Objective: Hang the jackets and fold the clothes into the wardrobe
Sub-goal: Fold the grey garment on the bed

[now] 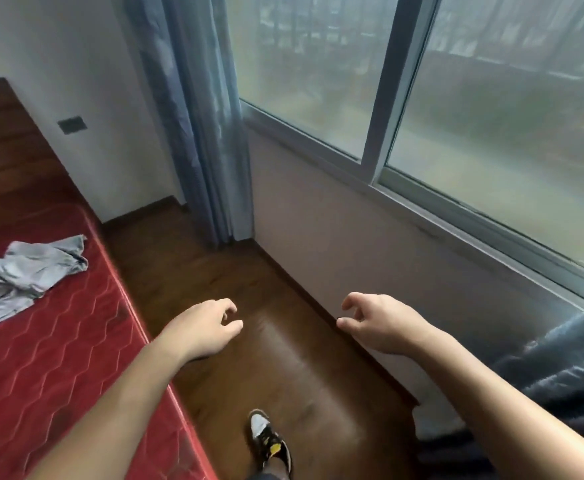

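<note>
- The left grip, lower centre of the frame, is released. Its fingers are loosely curled and hold nothing, above the floor just past the mattress edge.
- The right grip, right of centre, is likewise released, its fingers loosely curled and empty, in front of the wall below the window.
- The two grips are about level and apart, with bare forearms reaching in from the bottom corners.
- A grey garment lies crumpled on the red mattress at the left edge of the frame, well apart from both grips.
- A dark padded jacket sits at the lower right edge, beside the right forearm. I cannot tell what it lies on.
- A blue-grey curtain hangs in the corner, top centre, down to the floor.
- A wooden headboard stands at the upper left.
- One shoe is on the floor, bottom centre.
</note>
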`<control>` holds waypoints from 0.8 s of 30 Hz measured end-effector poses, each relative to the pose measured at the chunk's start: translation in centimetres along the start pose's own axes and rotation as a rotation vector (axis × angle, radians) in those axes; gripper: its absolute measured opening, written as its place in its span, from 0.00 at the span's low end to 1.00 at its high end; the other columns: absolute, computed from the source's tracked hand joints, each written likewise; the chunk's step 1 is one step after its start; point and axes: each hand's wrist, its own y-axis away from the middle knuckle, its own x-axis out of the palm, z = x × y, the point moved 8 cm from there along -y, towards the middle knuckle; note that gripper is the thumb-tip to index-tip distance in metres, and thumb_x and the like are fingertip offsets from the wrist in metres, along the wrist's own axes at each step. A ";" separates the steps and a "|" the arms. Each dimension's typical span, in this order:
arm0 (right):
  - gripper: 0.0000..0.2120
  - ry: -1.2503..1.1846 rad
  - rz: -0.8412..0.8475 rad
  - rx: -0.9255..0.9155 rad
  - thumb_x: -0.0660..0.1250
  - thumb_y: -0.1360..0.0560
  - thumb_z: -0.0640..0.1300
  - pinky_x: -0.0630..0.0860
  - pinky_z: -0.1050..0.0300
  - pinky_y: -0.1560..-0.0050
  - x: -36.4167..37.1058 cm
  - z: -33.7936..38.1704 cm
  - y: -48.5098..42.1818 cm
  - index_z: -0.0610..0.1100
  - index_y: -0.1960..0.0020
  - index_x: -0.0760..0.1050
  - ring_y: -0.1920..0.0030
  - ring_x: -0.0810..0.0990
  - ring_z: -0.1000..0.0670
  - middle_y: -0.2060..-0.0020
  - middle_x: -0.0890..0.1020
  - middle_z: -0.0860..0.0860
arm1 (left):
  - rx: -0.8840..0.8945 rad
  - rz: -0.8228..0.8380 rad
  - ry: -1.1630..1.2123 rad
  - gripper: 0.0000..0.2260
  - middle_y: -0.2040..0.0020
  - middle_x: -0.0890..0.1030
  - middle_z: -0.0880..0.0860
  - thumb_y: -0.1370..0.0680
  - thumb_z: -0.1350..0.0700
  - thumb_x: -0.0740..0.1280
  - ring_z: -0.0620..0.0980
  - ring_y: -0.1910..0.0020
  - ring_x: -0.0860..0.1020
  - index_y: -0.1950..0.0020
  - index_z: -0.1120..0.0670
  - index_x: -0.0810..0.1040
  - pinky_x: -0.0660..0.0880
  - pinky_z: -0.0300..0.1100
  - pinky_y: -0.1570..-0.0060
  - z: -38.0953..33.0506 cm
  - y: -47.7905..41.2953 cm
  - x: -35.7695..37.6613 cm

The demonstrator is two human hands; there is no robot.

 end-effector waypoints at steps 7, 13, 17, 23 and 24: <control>0.17 0.068 0.048 -0.199 0.62 0.21 0.62 0.77 0.51 0.43 -4.6 13.2 -17.5 0.54 0.38 0.74 0.43 0.80 0.49 0.45 0.81 0.54 | -0.116 -0.086 0.045 0.20 0.34 0.78 0.47 0.20 0.42 0.62 0.49 0.37 0.77 0.29 0.46 0.73 0.74 0.47 0.37 7.5 -9.6 -10.8; 0.19 0.139 0.146 -0.391 0.63 0.22 0.63 0.77 0.53 0.43 -5.1 25.6 -28.1 0.55 0.37 0.74 0.42 0.80 0.48 0.43 0.81 0.54 | -0.306 -0.104 0.138 0.20 0.35 0.77 0.47 0.19 0.42 0.62 0.49 0.37 0.77 0.30 0.46 0.73 0.73 0.46 0.38 17.3 -11.9 -15.1; 0.20 0.165 0.207 -0.523 0.63 0.25 0.64 0.78 0.51 0.43 -4.2 34.2 -34.7 0.56 0.38 0.75 0.45 0.81 0.48 0.45 0.82 0.55 | -0.454 -0.137 0.211 0.19 0.37 0.77 0.46 0.19 0.42 0.61 0.48 0.41 0.77 0.30 0.46 0.73 0.74 0.45 0.42 24.1 -13.5 -16.9; 0.18 0.240 0.286 -0.710 0.65 0.25 0.61 0.78 0.53 0.46 -2.5 44.9 -45.5 0.55 0.39 0.76 0.45 0.82 0.47 0.46 0.83 0.54 | -0.651 -0.198 0.333 0.19 0.35 0.76 0.46 0.19 0.43 0.63 0.48 0.38 0.76 0.30 0.46 0.73 0.74 0.46 0.38 33.1 -18.7 -19.7; 0.18 0.251 0.303 -0.745 0.65 0.25 0.61 0.78 0.52 0.45 -2.4 46.7 -47.6 0.55 0.39 0.76 0.45 0.82 0.47 0.46 0.83 0.54 | -0.681 -0.214 0.348 0.20 0.34 0.76 0.46 0.19 0.42 0.63 0.48 0.38 0.76 0.29 0.46 0.73 0.74 0.47 0.38 34.6 -19.8 -20.3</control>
